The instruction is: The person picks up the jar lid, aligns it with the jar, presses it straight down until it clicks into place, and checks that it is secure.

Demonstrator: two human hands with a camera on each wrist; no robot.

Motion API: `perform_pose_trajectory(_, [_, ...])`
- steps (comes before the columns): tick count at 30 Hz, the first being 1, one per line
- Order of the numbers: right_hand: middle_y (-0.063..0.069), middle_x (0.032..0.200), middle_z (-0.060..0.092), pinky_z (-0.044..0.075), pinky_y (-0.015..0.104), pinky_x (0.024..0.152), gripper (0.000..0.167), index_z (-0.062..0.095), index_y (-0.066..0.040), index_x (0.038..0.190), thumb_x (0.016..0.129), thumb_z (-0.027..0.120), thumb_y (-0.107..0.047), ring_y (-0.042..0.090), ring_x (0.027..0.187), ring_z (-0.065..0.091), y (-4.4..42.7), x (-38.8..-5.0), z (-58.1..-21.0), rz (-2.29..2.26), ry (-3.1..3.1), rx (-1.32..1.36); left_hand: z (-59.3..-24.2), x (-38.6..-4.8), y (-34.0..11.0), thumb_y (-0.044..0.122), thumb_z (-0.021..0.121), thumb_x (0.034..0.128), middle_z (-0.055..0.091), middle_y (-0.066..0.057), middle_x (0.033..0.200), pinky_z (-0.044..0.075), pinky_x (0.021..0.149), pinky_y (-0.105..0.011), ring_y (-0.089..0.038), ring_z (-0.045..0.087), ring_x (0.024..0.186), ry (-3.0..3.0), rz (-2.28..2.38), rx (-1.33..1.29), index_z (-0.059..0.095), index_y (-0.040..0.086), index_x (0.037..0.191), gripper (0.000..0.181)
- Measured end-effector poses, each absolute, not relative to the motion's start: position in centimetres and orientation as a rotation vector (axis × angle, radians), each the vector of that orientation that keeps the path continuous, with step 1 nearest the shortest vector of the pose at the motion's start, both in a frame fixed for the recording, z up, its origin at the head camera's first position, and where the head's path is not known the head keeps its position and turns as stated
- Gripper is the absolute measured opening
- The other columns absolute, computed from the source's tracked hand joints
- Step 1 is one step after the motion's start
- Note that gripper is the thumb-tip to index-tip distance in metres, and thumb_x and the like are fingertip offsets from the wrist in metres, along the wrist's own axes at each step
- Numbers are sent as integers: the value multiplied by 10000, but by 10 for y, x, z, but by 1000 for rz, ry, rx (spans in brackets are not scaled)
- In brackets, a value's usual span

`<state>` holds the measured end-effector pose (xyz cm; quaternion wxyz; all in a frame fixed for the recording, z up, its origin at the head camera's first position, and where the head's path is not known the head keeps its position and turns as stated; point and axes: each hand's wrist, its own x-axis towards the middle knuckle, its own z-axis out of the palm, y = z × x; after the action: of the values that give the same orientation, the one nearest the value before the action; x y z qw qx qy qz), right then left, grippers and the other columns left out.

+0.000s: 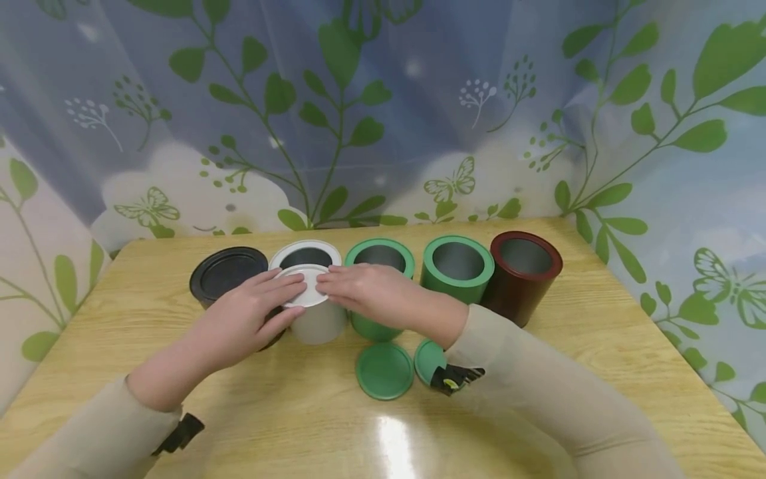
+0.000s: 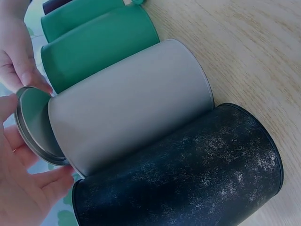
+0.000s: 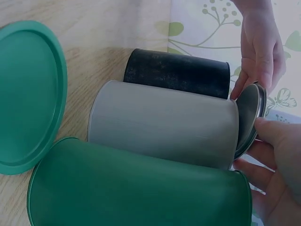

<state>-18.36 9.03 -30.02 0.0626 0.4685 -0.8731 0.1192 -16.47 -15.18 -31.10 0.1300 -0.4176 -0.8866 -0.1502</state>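
Both hands hold a white lid [image 1: 310, 294] by opposite sides of its rim. The lid leans at a tilt against the mouth of a white can [image 1: 320, 324], whose dark opening shows behind it. My left hand [image 1: 242, 320] has its fingertips on the lid's left side, near the black can. My right hand [image 1: 376, 293] pinches the other side, in front of the nearer green can. In the left wrist view, the lid [image 2: 37, 125] stands at an angle to the grey-looking can [image 2: 131, 103]. The right wrist view shows the thumb and fingers on the lid's edge [image 3: 248, 115].
A black can [image 1: 226, 274] with its top covered stands at the left of the row. To the right are two open green cans [image 1: 457, 287] and an open dark red can [image 1: 517, 293]. Two green lids [image 1: 385, 371] lie on the wooden table [image 1: 287, 419] in front. A patterned curtain hangs behind.
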Motion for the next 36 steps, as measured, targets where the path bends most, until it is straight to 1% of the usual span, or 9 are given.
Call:
perform_pose_trajectory(3, [42, 1336, 523, 346, 335, 1038, 341, 561, -94, 1302, 977, 510, -183, 175, 1272, 429, 89, -186, -300, 329, -2656, 1396, -311, -167, -149, 219, 609, 917, 557, -166, 1272, 314, 1044, -466, -349, 467, 1220, -2609, -420, -1191, 582, -8, 1251, 405])
perform_pose_trajectory(8, [52, 1350, 508, 334, 348, 1046, 358, 550, -89, 1312, 984, 498, -221, 181, 1277, 423, 86, -191, -299, 254, -2692, 1328, -311, -173, -143, 238, 562, 945, 537, -169, 1296, 324, 1037, -472, -381, 448, 1227, -2648, -324, -1149, 563, 5, 1278, 406])
perform_pose_trajectory(11, [53, 1356, 502, 336, 354, 1044, 365, 547, -90, 1315, 991, 481, -245, 188, 1281, 418, 85, -193, -299, 241, -2711, 1309, -312, -177, -141, 246, 553, 947, 546, -158, 1290, 339, 1012, -511, -379, 470, 1207, -2638, -239, -1127, 570, 15, 1274, 400])
perform_pose_trajectory(15, [63, 1370, 485, 340, 362, 1041, 382, 534, -87, 1326, 1001, 453, -270, 197, 1289, 406, 81, -196, -300, 229, -2744, 1285, -314, -180, -141, 261, 548, 946, 554, -143, 1285, 326, 988, -577, -378, 492, 1185, -2626, -154, -1090, 578, 29, 1271, 400])
perform_pose_trajectory(18, [66, 1380, 473, 336, 351, 1044, 395, 523, -92, 1336, 1006, 435, -289, 197, 1296, 395, 78, -200, -301, 177, -2766, 1259, -314, -182, -141, 271, 531, 954, 547, -146, 1293, 313, 990, -590, -384, 482, 1193, -2632, -133, -1069, 570, 26, 1279, 408])
perform_pose_trajectory(22, [59, 1386, 466, 334, 342, 1046, 401, 516, -106, 1344, 1008, 422, -305, 193, 1304, 384, 74, -202, -301, 119, -2786, 1236, -315, -184, -141, 274, 510, 964, 536, -157, 1303, 321, 988, -584, -394, 456, 1215, -2648, -137, -1049, 560, 13, 1285, 417])
perform_pose_trajectory(27, [46, 1383, 472, 364, 336, 1024, 398, 525, -120, 1340, 1006, 425, -313, 180, 1301, 389, 72, -200, -303, 163, -2807, 1216, -318, -183, -142, 235, 495, 969, 536, -159, 1302, 330, 989, -569, -391, 441, 1229, -2658, -172, -1048, 566, 11, 1277, 388])
perform_pose_trajectory(33, [47, 1342, 517, 412, 335, 980, 361, 583, -122, 1280, 997, 454, -305, 177, 1269, 434, 72, -193, -304, 185, -2737, 1219, -320, -179, -144, 192, 542, 944, 547, -175, 1283, 333, 1024, -486, -372, 449, 1229, -2594, -216, -1087, 585, -15, 1245, 368])
perform_pose_trajectory(36, [61, 1315, 540, 422, 331, 969, 342, 601, -108, 1253, 992, 472, -286, 185, 1251, 456, 72, -188, -303, 206, -2700, 1244, -320, -174, -145, 188, 555, 935, 555, -173, 1273, 346, 1017, -478, -369, 464, 1216, -2583, -224, -1095, 591, -14, 1239, 367])
